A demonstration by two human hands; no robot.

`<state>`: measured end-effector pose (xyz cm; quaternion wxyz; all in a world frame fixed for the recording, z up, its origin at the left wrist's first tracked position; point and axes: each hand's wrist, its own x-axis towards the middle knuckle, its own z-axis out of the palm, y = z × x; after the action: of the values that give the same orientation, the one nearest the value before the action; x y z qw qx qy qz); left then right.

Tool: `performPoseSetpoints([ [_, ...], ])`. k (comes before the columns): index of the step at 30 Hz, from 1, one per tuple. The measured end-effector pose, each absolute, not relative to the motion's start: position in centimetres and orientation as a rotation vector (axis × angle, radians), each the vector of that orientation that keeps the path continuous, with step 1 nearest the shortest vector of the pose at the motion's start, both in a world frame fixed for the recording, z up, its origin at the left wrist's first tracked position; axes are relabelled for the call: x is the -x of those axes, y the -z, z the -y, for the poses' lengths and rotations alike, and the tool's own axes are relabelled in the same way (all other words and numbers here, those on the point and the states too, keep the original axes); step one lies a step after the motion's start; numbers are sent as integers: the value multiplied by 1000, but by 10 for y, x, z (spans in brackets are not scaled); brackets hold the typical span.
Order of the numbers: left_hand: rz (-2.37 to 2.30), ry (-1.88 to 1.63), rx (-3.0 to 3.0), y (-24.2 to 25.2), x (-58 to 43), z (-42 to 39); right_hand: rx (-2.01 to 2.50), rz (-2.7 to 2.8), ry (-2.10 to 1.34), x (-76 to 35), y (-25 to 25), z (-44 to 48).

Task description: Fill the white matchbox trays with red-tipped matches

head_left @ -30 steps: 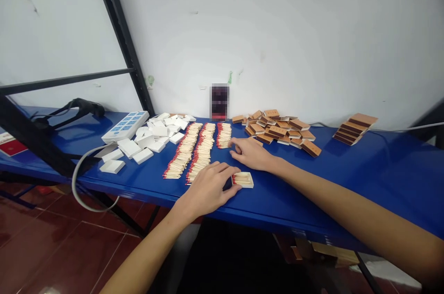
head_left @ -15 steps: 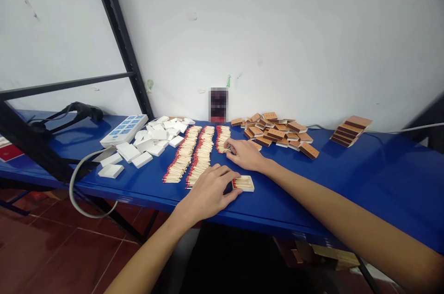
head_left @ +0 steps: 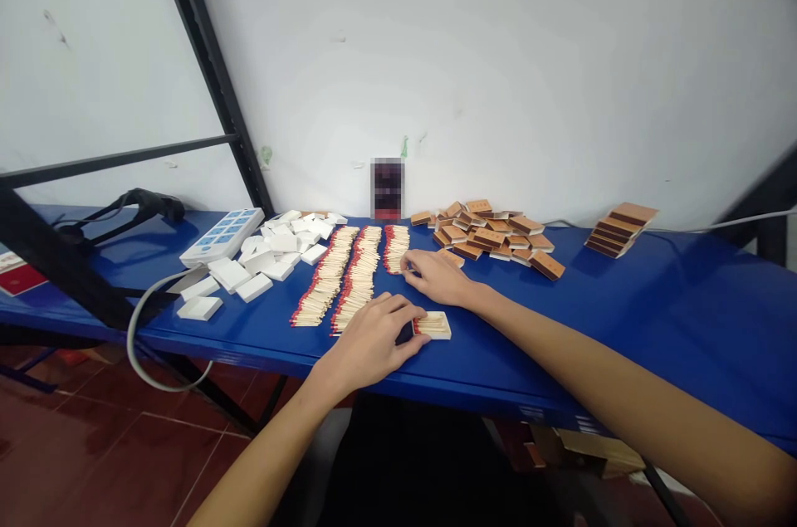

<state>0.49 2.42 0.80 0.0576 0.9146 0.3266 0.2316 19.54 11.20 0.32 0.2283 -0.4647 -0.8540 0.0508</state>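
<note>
White wall at the back, long blue table (head_left: 623, 303) stretched below it. Mid-table, three match rows (head_left: 349, 274) laid side by side, running from the wall toward the near edge. Left of the match rows, slanting black frame (head_left: 215, 87). Closer to them on that side, heap of white trays (head_left: 274, 249), then a power strip (head_left: 224, 235) with its grey cable looping off the edge. Right of the match rows, loose pile of brown sleeves (head_left: 491, 235), and far right of them, a neat stack of sleeves (head_left: 616, 230).

Right forearm reaching in long and nearly straight from the lower right. Right hand (head_left: 439, 278) palm down at the near end of the rightmost of the match rows, fingers curled, tips on the sticks. Grip on any match: cannot tell.

Left forearm coming up from below. Left hand (head_left: 367, 340) just in front of the match rows, arched, thumb and fingertips pinching the left end of a filled tray (head_left: 434, 325). Filled tray flat on the table, just in front and to the right of the match rows, packed with matches, red heads toward the left hand.
</note>
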Motion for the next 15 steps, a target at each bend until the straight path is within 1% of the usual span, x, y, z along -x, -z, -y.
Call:
performPoseSetpoints([
  [9, -982, -699, -2778, -8, -4, -25, 1329, 2372, -134, -196, 0, -115],
  [15, -979, -683, -2778, -10, -5, -24, 1199, 2378, -135, -196, 0, -114],
])
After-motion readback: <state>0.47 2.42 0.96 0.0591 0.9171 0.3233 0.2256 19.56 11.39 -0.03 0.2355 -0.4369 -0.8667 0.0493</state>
